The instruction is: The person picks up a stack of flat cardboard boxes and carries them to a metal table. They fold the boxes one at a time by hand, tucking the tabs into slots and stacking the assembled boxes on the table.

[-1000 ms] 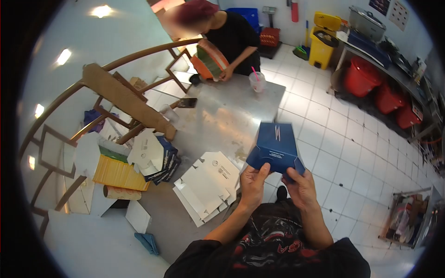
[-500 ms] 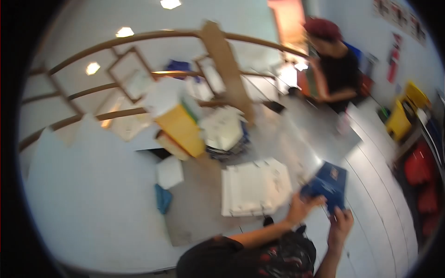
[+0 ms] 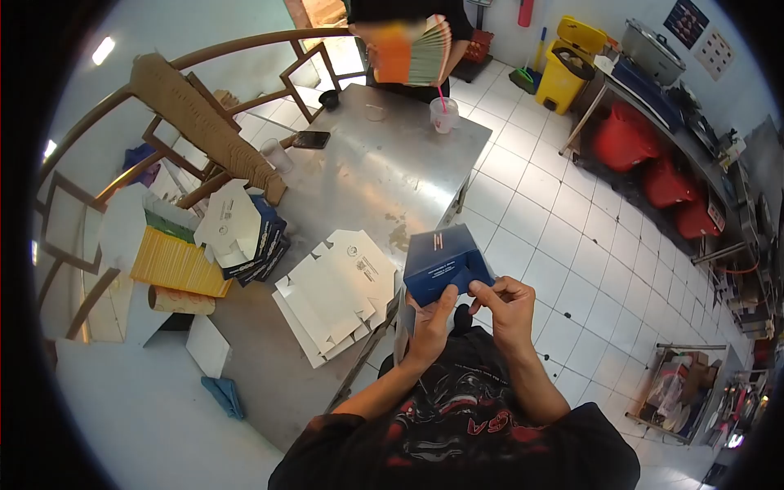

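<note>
A dark blue cardboard box [image 3: 441, 253] with small pale print is held up in front of my body, just past the table's right edge. My left hand [image 3: 431, 331] grips its near left corner, thumb against the blue face. At the near right side, my right hand [image 3: 508, 310] pinches the edge of the box between thumb and fingers. To the left, flat white box blanks [image 3: 336, 294] with cut tabs and black print lie stacked on the metal table [image 3: 384, 175]. Farther left is a pile of folded blue-and-white boxes [image 3: 233, 224].
A yellow stack of card [image 3: 180, 263] and a blue cloth [image 3: 222, 398] are at left. A phone [image 3: 311, 140] and a plastic cup [image 3: 443, 118] sit farther back. Another person [image 3: 453, 57] holds orange and green sheets across the table. A yellow bin [image 3: 566, 69] stands on the tiled floor.
My view has swung right, so the table and its piles appear farther left. Both hands still hold the blue box, now closer to my body. The other person's sheets are now raised and fanned.
</note>
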Action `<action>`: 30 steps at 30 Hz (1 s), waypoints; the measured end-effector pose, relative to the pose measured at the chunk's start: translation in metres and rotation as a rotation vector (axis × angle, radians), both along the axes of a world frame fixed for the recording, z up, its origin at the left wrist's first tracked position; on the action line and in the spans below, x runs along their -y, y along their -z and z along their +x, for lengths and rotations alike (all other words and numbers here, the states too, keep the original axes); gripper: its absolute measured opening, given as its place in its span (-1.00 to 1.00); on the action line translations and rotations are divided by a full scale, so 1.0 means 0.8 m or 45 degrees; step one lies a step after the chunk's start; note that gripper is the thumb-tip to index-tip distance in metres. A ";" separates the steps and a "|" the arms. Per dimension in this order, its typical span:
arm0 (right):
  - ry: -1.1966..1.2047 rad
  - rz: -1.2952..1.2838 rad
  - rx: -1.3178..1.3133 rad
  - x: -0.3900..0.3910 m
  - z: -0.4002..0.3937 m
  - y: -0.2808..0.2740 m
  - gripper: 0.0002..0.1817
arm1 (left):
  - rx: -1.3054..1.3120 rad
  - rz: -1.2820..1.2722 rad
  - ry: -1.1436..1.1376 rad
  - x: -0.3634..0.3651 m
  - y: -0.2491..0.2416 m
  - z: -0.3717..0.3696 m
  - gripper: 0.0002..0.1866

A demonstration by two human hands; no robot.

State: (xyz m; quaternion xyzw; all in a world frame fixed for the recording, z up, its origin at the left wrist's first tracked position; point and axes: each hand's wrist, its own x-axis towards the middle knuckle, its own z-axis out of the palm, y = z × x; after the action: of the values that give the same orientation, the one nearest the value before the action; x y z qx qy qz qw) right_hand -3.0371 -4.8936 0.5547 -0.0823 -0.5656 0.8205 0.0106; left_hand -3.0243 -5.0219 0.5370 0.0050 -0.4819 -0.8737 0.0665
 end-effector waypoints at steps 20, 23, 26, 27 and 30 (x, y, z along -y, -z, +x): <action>-0.214 0.350 -0.051 -0.052 -0.005 -0.001 -0.83 | 0.291 -0.238 0.194 0.042 0.008 -0.056 -0.67; -0.212 0.467 -0.279 -0.060 -0.009 0.001 -0.81 | 0.307 -0.324 0.466 0.046 0.022 -0.050 -0.75; -0.226 0.622 -0.387 -0.057 -0.016 0.011 -0.70 | 0.049 -0.771 0.477 0.043 0.028 -0.038 -0.80; -0.216 0.837 -0.462 -0.054 -0.019 0.011 -0.63 | 0.055 -0.771 0.476 0.042 0.022 -0.036 -0.80; -0.234 1.139 -0.447 -0.055 -0.020 0.022 -0.55 | -0.011 -1.235 0.568 0.042 0.010 -0.034 -0.75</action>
State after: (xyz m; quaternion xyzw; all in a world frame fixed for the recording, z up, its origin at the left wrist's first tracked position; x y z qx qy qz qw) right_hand -3.0532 -4.8500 0.5374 0.1202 -0.8573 0.4960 0.0678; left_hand -3.0519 -5.0558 0.5293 -0.1324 -0.8194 -0.5437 -0.1243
